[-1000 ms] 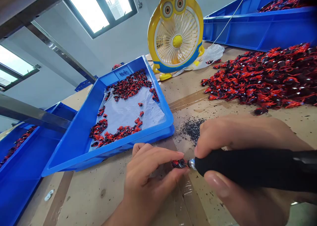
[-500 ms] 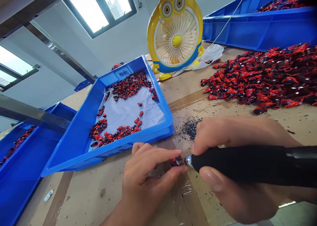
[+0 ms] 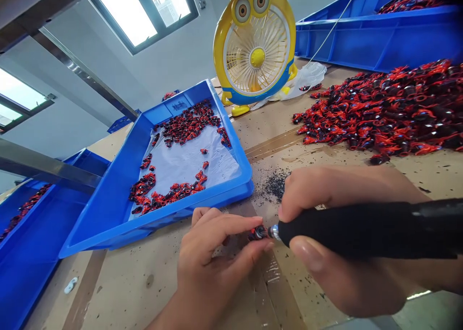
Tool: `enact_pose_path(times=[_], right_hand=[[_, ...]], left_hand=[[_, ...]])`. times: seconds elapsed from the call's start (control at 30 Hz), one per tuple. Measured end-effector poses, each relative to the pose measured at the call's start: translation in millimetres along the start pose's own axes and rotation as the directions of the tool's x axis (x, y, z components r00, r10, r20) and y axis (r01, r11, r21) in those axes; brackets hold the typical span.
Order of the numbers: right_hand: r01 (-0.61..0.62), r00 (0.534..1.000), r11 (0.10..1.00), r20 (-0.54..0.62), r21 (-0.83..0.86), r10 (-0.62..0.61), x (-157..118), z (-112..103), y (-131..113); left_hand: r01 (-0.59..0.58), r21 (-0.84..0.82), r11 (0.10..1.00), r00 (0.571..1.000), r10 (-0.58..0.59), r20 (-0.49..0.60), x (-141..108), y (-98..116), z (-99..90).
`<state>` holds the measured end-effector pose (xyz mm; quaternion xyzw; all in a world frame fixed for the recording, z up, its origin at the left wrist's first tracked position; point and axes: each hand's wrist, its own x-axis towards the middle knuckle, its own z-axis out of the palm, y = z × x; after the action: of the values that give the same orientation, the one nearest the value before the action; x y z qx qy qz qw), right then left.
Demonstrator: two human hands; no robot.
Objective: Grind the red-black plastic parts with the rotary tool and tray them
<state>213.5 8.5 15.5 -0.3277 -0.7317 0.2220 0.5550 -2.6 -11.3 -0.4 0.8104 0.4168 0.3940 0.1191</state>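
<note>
Hands (image 3: 289, 243) w/ black tool (image 3: 361, 228), red/blk part (image 3: 257, 232)

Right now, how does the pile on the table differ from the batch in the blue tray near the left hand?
The pile sits directly on the table; the batch lies in the tray, over a white sheet. The pile is one dense heap, while the batch is split into clusters with bare sheet between. The pile also looks larger than the batch. Both are made of small red-and-black pieces.
</note>
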Motion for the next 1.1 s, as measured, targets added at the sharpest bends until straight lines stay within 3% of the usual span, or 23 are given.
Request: enact_pose_path(times=[0.23, 0.77, 0.93, 1.1], right_hand=[[-0.034, 0.999, 0.998, 0.013, -0.055, 0.035, -2, 0, -2], [-0.001, 1.000, 1.000, 0.023, 0.011, 0.000, 1, -2, 3], [0.051, 0.992, 0.998, 0.116, -0.031, -0.047, 2, -15, 5], [-0.016, 1.000, 0.998, 0.023, 0.065, 0.015, -5, -18, 2]], left_hand=[[-0.036, -0.024, 0.999, 0.999, 0.036, 0.008, 0, -1, -0.7], [0.000, 0.003, 1.000, 1.000, 0.000, 0.011, 0, -1, -1.0], [0.037, 0.001, 0.999, 0.999, -0.037, 0.010, 1, -1, -1.1], [0.037, -0.027, 0.999, 0.999, -0.037, -0.005, 4, 0, 1.3]])
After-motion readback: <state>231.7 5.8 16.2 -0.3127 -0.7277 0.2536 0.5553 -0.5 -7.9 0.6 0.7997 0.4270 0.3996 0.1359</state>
